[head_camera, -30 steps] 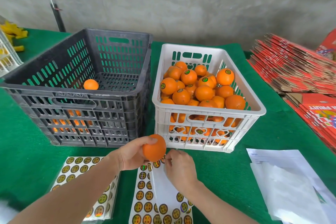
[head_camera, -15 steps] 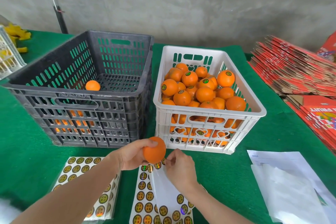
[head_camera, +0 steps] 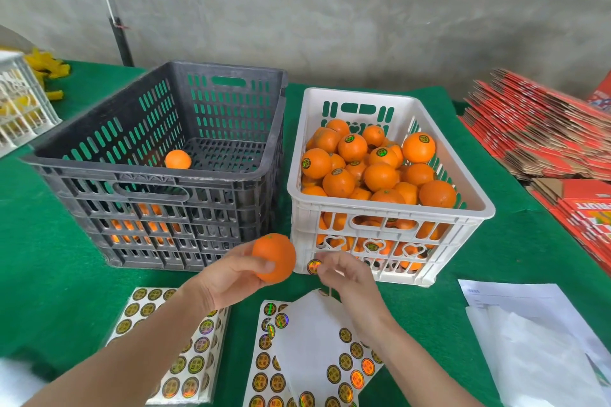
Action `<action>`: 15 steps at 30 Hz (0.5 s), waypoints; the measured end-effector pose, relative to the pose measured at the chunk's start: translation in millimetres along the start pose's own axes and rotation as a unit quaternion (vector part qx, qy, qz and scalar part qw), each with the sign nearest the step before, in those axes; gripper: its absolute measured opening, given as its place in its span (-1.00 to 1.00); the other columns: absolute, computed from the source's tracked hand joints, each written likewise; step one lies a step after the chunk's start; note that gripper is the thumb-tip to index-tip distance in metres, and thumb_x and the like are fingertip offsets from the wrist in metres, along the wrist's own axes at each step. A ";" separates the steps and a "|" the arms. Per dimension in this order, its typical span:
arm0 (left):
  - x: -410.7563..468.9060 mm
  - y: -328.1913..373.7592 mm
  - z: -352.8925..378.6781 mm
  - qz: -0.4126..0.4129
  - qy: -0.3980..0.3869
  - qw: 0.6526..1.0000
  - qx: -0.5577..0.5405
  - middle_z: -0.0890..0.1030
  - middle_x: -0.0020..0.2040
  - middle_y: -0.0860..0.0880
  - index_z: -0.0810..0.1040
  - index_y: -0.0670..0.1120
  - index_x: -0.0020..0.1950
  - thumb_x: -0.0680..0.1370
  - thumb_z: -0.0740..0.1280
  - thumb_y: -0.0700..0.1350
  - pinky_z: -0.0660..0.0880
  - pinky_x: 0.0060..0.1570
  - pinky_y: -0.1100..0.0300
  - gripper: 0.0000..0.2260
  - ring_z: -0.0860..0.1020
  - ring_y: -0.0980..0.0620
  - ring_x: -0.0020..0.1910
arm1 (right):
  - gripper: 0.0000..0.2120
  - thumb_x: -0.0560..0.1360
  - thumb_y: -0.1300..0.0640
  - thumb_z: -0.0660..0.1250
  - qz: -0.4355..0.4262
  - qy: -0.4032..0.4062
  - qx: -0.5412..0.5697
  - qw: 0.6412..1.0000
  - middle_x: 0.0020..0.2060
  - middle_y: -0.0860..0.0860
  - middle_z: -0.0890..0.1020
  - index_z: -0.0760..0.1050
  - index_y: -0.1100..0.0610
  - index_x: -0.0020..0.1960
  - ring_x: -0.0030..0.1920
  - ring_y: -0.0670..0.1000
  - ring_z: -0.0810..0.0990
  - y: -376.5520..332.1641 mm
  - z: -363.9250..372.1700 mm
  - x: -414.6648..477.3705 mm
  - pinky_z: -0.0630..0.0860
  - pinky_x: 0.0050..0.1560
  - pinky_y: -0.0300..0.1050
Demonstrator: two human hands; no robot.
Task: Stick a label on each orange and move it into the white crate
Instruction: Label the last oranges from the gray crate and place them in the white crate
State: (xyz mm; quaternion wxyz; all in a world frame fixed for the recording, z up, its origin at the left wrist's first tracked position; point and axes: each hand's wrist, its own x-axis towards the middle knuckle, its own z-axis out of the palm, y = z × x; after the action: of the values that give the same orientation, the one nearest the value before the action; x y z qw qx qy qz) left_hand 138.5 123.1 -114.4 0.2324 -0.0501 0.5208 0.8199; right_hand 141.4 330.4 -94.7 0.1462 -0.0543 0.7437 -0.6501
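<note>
**Label at the fingertips, orange held just beside the white crate**

We see the left hand gripping an orange, fingers and thumb curled round it. It is held above the green cloth, just in front of the gap between the two crates and close to the white crate's near left corner. No sticker shows on the side of it that faces us.

The right hand is just beside the orange, pinching a round, shiny label at its fingertips. The label does not touch the fruit.

The white crate is heaped with oranges, and several show a dark round sticker with a gold mark. The black crate holds one orange in plain view, and more show through its slots.

Two sticker sheets lie under our arms, the left sheet and the right sheet, which is partly peeled to bare white backing. Their labels carry Chinese characters that we cannot read with certainty.

At the right lie white papers with faint print too small to read. Behind them are red cartons, one showing letters that look like "RUIT".
</note>
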 end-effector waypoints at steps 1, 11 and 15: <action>-1.0 1.8 2.9 0.005 -0.007 1.000 0.001 0.57 0.18 -0.15 0.42 -0.12 0.33 -0.04 0.69 -0.08 0.55 -0.01 0.08 -0.03 0.57 -0.12 0.12 | -0.83 0.50 0.24 0.31 -0.019 -0.025 -0.011 0.999 0.10 -0.17 0.56 0.55 0.06 -0.23 0.14 -0.18 0.47 -9.6 -1.2 -0.6 0.39 0.13 -0.19; -5.6 13.9 27.4 0.022 -0.053 0.997 -0.042 0.60 0.06 -0.13 0.43 -0.10 0.29 0.03 0.65 -0.09 0.55 -0.04 0.08 -0.14 0.59 -0.06 -0.04 | -0.79 0.51 0.12 0.32 -0.130 -0.071 -0.228 0.962 0.00 -0.29 0.37 0.41 -0.12 -0.24 0.12 -0.20 0.39 -41.3 6.4 5.4 0.42 0.22 -0.15; -8.0 14.0 29.5 0.016 -0.054 0.997 -0.051 0.61 0.05 -0.12 0.44 -0.08 0.28 0.04 0.65 -0.09 0.56 -0.09 0.09 -0.16 0.61 -0.05 -0.06 | -0.79 0.52 0.10 0.30 -0.144 -0.048 -0.256 0.955 -0.03 -0.25 0.38 0.37 -0.12 -0.23 0.10 -0.19 0.39 -37.9 9.0 5.8 0.39 0.20 -0.21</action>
State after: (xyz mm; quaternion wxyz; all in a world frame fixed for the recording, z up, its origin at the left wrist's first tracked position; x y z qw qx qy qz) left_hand 144.3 141.4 -86.8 0.2442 -0.0088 0.4653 0.8508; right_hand 134.4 314.7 -59.2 0.0675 -0.2275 0.8618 -0.4484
